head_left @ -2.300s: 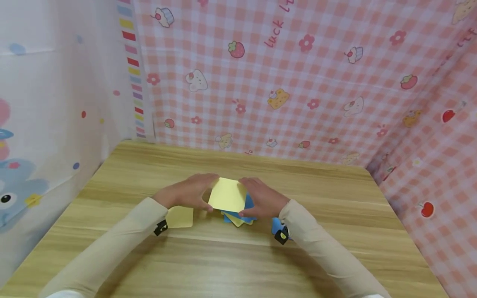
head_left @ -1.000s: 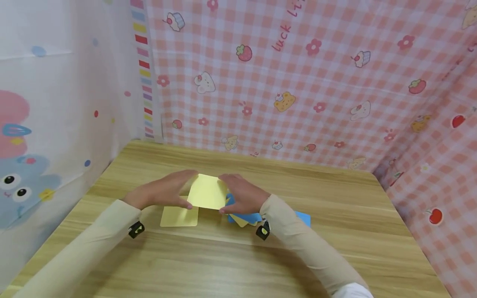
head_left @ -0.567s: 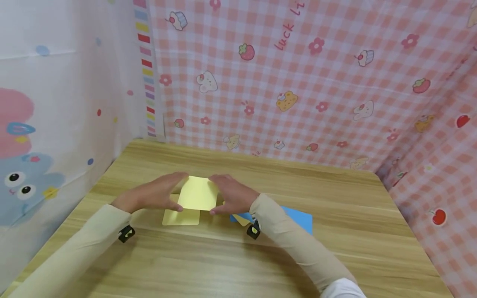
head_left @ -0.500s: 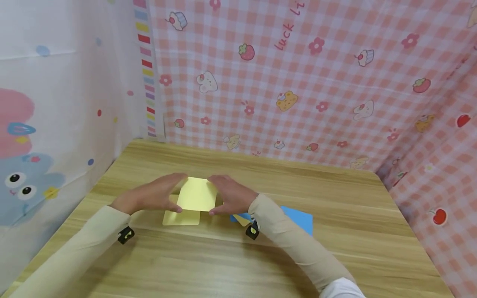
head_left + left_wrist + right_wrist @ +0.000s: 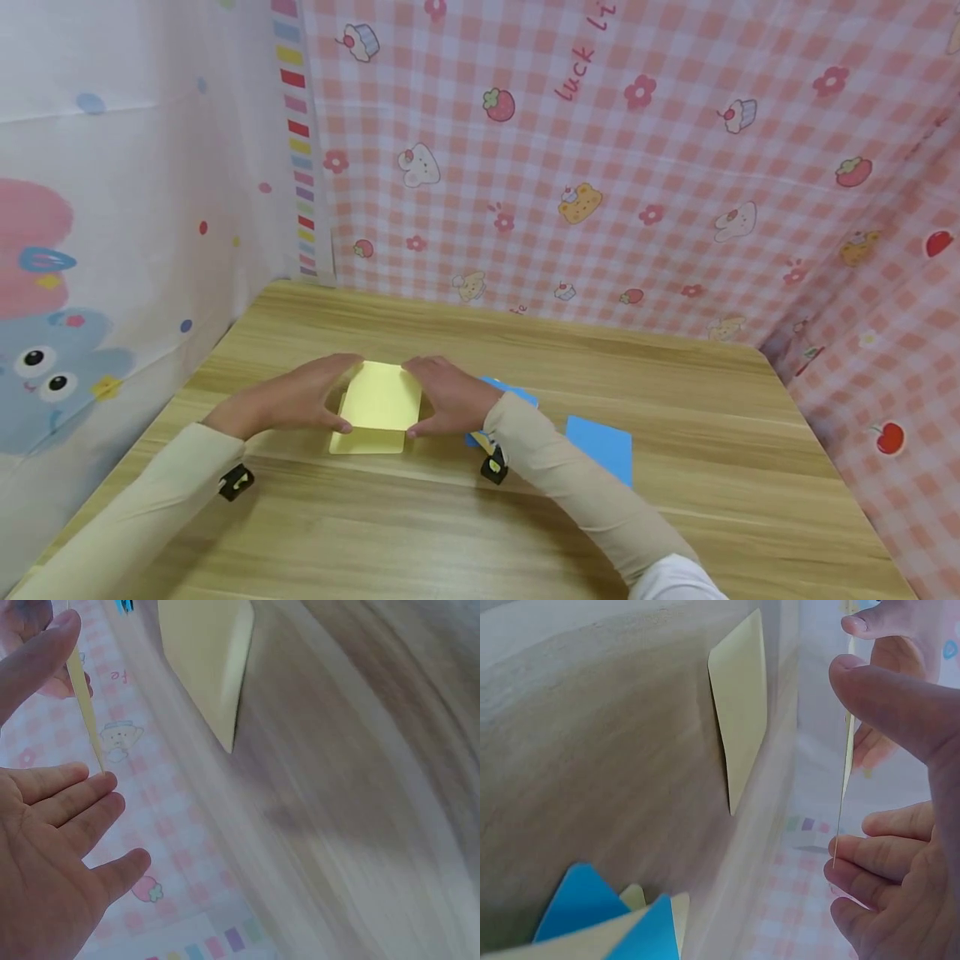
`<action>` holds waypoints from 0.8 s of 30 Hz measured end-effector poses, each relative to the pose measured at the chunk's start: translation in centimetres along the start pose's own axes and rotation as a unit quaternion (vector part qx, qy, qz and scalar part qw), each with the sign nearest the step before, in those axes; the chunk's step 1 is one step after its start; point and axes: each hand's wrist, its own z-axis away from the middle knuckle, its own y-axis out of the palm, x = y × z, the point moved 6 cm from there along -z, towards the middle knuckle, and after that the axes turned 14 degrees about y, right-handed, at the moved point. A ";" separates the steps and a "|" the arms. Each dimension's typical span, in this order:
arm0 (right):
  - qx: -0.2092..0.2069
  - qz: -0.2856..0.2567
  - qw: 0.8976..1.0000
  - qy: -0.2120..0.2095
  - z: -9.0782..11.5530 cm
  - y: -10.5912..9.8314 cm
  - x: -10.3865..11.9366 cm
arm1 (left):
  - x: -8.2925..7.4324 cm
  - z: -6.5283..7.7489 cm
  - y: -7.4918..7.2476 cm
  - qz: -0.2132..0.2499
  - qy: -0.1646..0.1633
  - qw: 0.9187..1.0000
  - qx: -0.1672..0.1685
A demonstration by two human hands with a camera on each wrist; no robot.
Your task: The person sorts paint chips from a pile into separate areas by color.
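A square yellow card is held level between both hands, a little above the table. My left hand grips its left side, thumb at the near corner and fingertips at the far one. On the opposite side my right hand grips it in the same way. Both wrist views show the held card edge-on, thin and flat. Under it a second yellow card lies on the wooden table, largely covered in the head view. The right wrist view shows this lying card in full.
Right of the hands lies a loose pile of blue and yellow cards, partly hidden by the right wrist. Farther right a single blue card lies flat, partly behind the right sleeve. Patterned cloth hangs behind the wooden table.
Both hands have carried the yellow card leftward from above the pile and lowered it over the lying yellow card. The pile and the right-hand blue card have come more into view.
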 end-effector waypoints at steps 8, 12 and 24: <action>0.017 0.010 1.000 0.002 -0.9 1.1 0.5 | 1.3 1.0 0.9 0.009 -0.013 1.000 -0.007; 0.018 0.027 0.999 0.003 -1.2 1.5 0.4 | 1.8 0.9 1.4 0.018 -0.007 1.000 -0.010; 0.019 0.053 0.998 -0.015 -1.8 3.2 0.6 | 2.2 1.3 2.9 0.009 -0.020 1.000 -0.001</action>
